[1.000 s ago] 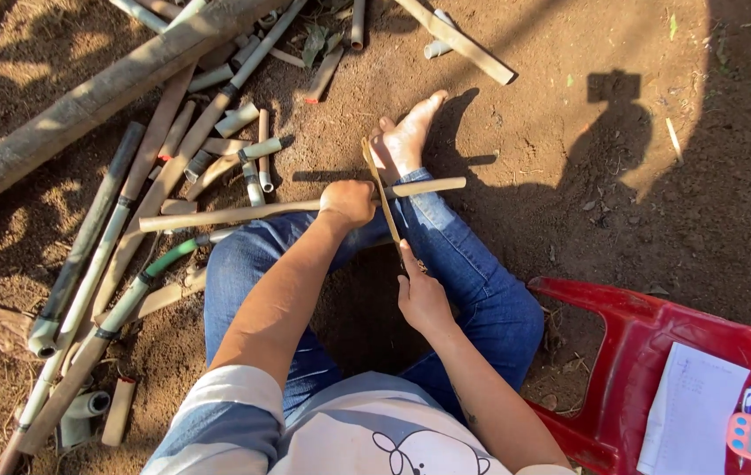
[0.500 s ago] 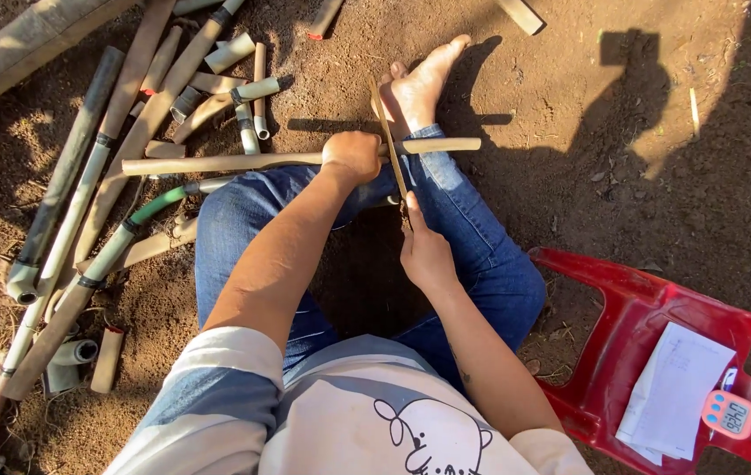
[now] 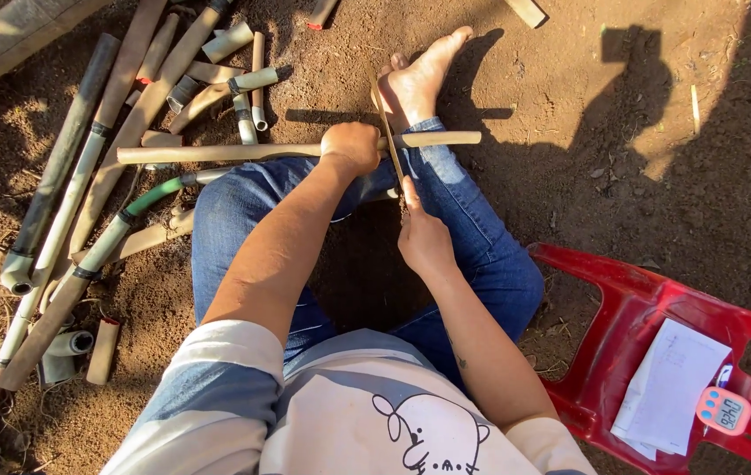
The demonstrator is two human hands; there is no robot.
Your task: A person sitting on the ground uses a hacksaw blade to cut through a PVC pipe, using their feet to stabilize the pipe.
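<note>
I sit on bare soil with my legs in blue jeans folded in front of me. My left hand [image 3: 353, 148] grips a long pale bamboo stick [image 3: 226, 153] that lies crosswise over my knees, its right end [image 3: 446, 138] sticking out past my leg. My right hand [image 3: 424, 239] holds the handle of a long knife [image 3: 388, 132], whose blade runs up across the stick just right of my left fist. My bare foot [image 3: 419, 79] rests on the ground just beyond the blade.
Several bamboo poles and cut pieces [image 3: 94, 185] lie in a heap on the left, short offcuts [image 3: 248, 84] near the top. A red plastic chair [image 3: 648, 325] lies tipped at the right, with a white paper [image 3: 670, 387] and a small orange timer [image 3: 723, 410] on it.
The view has shifted down and left, so the stick and hands sit higher in frame. Both hands keep their grip; the knife stays across the stick.
</note>
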